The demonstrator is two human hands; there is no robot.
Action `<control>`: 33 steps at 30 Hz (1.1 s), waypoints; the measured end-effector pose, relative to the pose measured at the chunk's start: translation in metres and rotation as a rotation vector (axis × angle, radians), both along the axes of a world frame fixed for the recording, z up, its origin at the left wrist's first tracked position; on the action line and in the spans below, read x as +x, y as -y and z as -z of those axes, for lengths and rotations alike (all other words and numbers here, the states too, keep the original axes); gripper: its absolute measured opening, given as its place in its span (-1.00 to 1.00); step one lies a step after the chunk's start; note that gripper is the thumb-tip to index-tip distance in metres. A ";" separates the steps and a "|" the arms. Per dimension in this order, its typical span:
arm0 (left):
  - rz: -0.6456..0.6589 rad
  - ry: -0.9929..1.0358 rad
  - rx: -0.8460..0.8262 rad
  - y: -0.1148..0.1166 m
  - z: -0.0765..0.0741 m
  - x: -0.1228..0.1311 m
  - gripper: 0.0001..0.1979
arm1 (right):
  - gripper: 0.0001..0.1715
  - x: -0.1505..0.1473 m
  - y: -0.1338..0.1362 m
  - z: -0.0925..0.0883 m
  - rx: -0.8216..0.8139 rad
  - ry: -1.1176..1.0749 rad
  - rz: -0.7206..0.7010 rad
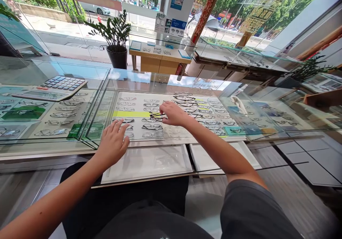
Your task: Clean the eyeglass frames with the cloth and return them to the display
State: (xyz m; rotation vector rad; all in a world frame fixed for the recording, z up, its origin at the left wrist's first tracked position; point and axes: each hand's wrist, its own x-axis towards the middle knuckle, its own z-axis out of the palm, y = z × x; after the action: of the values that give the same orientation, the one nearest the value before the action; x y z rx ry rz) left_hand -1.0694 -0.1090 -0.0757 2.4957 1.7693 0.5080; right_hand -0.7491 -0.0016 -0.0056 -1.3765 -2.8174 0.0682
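Observation:
My right hand (pixel 173 113) reaches into the glass display counter and pinches a dark-framed pair of glasses (pixel 156 116) over the white display tray (pixel 139 105). The tray holds rows of several eyeglass frames and a yellow-green strip (pixel 130 113). My left hand (pixel 113 142) rests at the tray's near edge with its fingers spread flat, holding nothing, beside another pair of glasses (pixel 151 126).
A calculator (pixel 52 88) lies on the glass top at the left. A pulled-out drawer (pixel 149 164) projects toward my lap. A white cloth (pixel 238 103) lies on the glass at the right. A potted plant (pixel 116 39) and a wooden display table (pixel 160 59) stand behind.

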 end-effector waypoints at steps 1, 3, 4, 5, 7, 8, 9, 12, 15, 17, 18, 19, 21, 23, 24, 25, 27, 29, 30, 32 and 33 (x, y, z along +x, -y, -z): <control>0.000 0.000 -0.002 0.000 0.000 0.000 -0.42 | -0.74 0.001 0.000 0.001 0.000 -0.004 -0.001; 0.002 -0.004 -0.006 0.001 -0.001 0.000 -0.42 | -0.75 0.002 -0.001 0.003 0.000 -0.015 -0.004; 0.003 -0.006 -0.009 0.001 -0.001 0.001 -0.41 | -0.75 0.002 -0.001 0.003 0.001 -0.022 -0.005; 0.003 -0.007 -0.012 0.001 -0.001 0.001 -0.41 | -0.75 0.003 0.000 0.004 0.002 -0.027 -0.008; 0.001 -0.006 -0.016 0.001 -0.002 0.001 -0.41 | -0.75 0.003 0.000 0.004 0.007 -0.033 -0.012; 0.001 -0.006 -0.018 0.001 -0.002 0.001 -0.41 | -0.75 0.004 0.001 0.005 0.011 -0.034 -0.016; 0.000 -0.006 -0.019 0.001 -0.003 0.001 -0.41 | -0.76 0.004 0.002 0.005 0.017 -0.036 -0.020; -0.002 -0.011 -0.017 0.001 -0.003 0.001 -0.41 | -0.79 0.006 0.006 0.005 0.041 -0.051 -0.037; -0.002 -0.020 -0.016 0.001 -0.002 0.001 -0.41 | -0.91 0.009 0.009 0.006 0.053 -0.075 -0.061; -0.004 -0.028 -0.018 0.001 -0.002 0.000 -0.40 | -0.97 0.011 0.011 0.007 0.057 -0.097 -0.074; -0.005 -0.032 -0.019 0.001 -0.001 0.000 -0.40 | -0.96 0.013 0.012 0.007 0.058 -0.108 -0.078; -0.006 -0.034 -0.019 0.001 -0.001 0.000 -0.40 | -0.95 0.014 0.013 0.007 0.059 -0.117 -0.081; -0.009 -0.035 -0.016 0.001 -0.001 0.001 -0.41 | -0.94 0.016 0.015 0.006 0.060 -0.129 -0.088; -0.011 -0.031 -0.012 0.001 -0.001 0.001 -0.41 | -0.94 0.017 0.016 0.005 0.055 -0.137 -0.098; -0.011 -0.028 -0.011 0.001 -0.002 0.001 -0.41 | -0.94 0.018 0.017 0.005 0.049 -0.142 -0.103; -0.009 -0.023 -0.011 0.001 -0.002 0.001 -0.41 | -0.93 0.018 0.017 0.004 0.042 -0.148 -0.107; -0.005 -0.012 -0.014 0.001 -0.002 0.001 -0.41 | -0.92 0.019 0.016 0.003 0.028 -0.166 -0.106; -0.008 -0.004 -0.015 0.001 -0.002 0.001 -0.41 | -0.91 0.020 0.013 0.003 0.014 -0.184 -0.092; -0.010 -0.002 -0.016 0.001 -0.002 0.001 -0.42 | -0.91 0.020 0.012 0.003 0.004 -0.192 -0.085; -0.016 -0.001 -0.018 0.001 -0.002 0.001 -0.42 | -0.92 0.021 0.009 0.002 -0.015 -0.196 -0.068; -0.015 -0.001 -0.020 0.001 -0.002 0.001 -0.42 | -0.92 0.021 0.008 0.001 -0.021 -0.191 -0.057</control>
State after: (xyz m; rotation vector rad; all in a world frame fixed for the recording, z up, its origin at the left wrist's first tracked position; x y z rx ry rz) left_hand -1.0686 -0.1100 -0.0734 2.4717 1.7852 0.4881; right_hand -0.7284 -0.0098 -0.0071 -1.2209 -2.7048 0.2178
